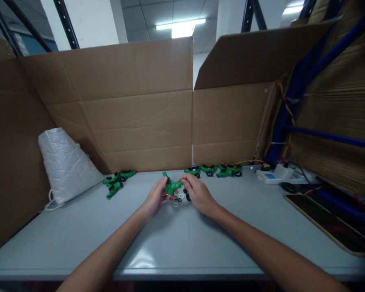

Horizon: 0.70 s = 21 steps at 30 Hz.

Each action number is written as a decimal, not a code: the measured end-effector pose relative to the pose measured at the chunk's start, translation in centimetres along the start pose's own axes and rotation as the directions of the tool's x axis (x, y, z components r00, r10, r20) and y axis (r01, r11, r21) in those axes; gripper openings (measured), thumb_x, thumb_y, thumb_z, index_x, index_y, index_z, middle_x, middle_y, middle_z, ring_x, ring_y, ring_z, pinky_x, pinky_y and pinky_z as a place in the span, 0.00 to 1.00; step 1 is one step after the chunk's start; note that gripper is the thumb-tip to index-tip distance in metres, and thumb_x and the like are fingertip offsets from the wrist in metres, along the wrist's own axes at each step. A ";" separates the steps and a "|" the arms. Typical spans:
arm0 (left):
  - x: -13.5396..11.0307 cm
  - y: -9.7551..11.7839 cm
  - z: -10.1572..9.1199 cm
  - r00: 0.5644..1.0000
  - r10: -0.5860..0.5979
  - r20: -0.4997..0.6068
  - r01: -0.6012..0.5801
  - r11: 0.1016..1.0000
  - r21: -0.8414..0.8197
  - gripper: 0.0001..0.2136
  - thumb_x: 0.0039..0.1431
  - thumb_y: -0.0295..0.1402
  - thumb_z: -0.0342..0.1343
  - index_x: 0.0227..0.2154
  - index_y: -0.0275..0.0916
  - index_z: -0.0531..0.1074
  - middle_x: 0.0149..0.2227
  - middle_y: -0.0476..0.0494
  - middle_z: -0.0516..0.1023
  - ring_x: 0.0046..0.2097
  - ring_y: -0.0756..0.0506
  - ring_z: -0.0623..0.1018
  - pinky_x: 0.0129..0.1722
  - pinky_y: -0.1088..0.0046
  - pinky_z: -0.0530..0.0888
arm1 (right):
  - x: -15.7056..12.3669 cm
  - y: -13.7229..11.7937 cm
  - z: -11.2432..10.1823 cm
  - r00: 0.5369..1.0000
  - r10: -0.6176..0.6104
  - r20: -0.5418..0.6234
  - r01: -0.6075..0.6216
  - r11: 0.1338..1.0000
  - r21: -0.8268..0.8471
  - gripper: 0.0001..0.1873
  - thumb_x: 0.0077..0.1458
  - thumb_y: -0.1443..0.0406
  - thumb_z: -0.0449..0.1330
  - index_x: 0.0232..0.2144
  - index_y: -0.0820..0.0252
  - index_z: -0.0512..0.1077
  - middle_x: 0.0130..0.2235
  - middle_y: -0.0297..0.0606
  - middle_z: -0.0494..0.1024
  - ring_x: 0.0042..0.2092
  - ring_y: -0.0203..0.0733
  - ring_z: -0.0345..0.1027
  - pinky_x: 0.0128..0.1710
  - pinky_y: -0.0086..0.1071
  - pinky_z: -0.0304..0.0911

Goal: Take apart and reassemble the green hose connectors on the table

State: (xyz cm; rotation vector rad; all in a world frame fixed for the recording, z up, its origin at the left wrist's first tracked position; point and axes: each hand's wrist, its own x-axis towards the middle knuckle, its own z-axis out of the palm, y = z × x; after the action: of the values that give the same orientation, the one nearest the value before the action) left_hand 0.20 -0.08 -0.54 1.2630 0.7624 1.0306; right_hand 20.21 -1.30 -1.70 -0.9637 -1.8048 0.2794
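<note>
We observe two bare hands working together over the table (134, 227), near its middle. The left hand (154, 196) grips a green toy part (172, 185) between thumb and fingers, holding it tilted just above the surface. The right hand (199, 194) is closed in a pinch at the right end of the same part; we cannot tell whether a smaller piece also sits between those fingertips.

Below and between the hands we note loose small components: a white ring (176, 205) lying nearest to us, black rings (179, 200) beside it, and black wheels (187, 197) close to the right hand, partly hidden by it.

Along the back edge, behind the right hand, we record a row of green toys with black wheels (208, 170). A second cluster of green toys (114, 188) lies to the left, well apart from the hands, its pieces touching or overlapping.

Farther left, a white wrapped bundle (67, 166) leans toward the cardboard wall (140, 121). At the right we see a white power strip (269, 177) and, nearer to us, a dark flat board (331, 223) with a light edge.
</note>
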 end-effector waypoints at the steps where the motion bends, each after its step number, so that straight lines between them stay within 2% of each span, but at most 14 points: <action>1: 0.0 0.0 0.0 1.000 -0.003 0.005 0.003 1.000 -0.010 0.26 0.61 0.58 0.59 0.41 0.36 0.72 0.35 0.39 0.83 0.31 0.45 0.80 0.29 0.73 0.70 | 0.0 0.0 0.0 1.000 0.003 0.001 -0.003 1.000 -0.005 0.13 0.74 0.60 0.48 0.42 0.54 0.71 0.39 0.37 0.76 0.42 0.44 0.71 0.44 0.35 0.63; 7: -0.2 0.4 0.1 1.000 0.024 -0.003 -0.024 0.999 0.035 0.22 0.61 0.53 0.61 0.40 0.35 0.71 0.36 0.38 0.84 0.31 0.44 0.81 0.29 0.73 0.71 | 0.1 0.1 -0.1 1.000 0.019 0.003 -0.019 1.000 -0.019 0.14 0.75 0.59 0.48 0.42 0.54 0.71 0.40 0.38 0.76 0.42 0.44 0.71 0.45 0.35 0.63; 13: -0.4 0.7 0.3 0.997 0.081 -0.017 -0.080 0.995 0.067 0.21 0.61 0.52 0.62 0.40 0.37 0.69 0.34 0.41 0.83 0.30 0.45 0.80 0.28 0.74 0.70 | -0.1 -0.1 -0.1 1.000 0.019 0.013 -0.019 1.000 -0.012 0.14 0.75 0.59 0.47 0.42 0.54 0.71 0.39 0.37 0.75 0.42 0.44 0.70 0.44 0.35 0.63; 21: -0.2 0.6 0.1 0.993 0.116 -0.026 -0.113 0.990 0.084 0.20 0.62 0.50 0.62 0.40 0.37 0.69 0.35 0.40 0.84 0.31 0.46 0.80 0.27 0.75 0.70 | 0.0 -0.4 -0.2 0.999 0.017 0.036 -0.017 1.000 0.000 0.13 0.75 0.60 0.48 0.41 0.54 0.70 0.39 0.38 0.76 0.42 0.44 0.71 0.44 0.35 0.62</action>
State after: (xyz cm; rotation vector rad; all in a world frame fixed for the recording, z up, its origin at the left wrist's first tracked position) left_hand 0.07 -0.31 0.01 1.3778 0.7697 1.1227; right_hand 20.20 -1.66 -1.36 -0.9801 -1.8295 0.3093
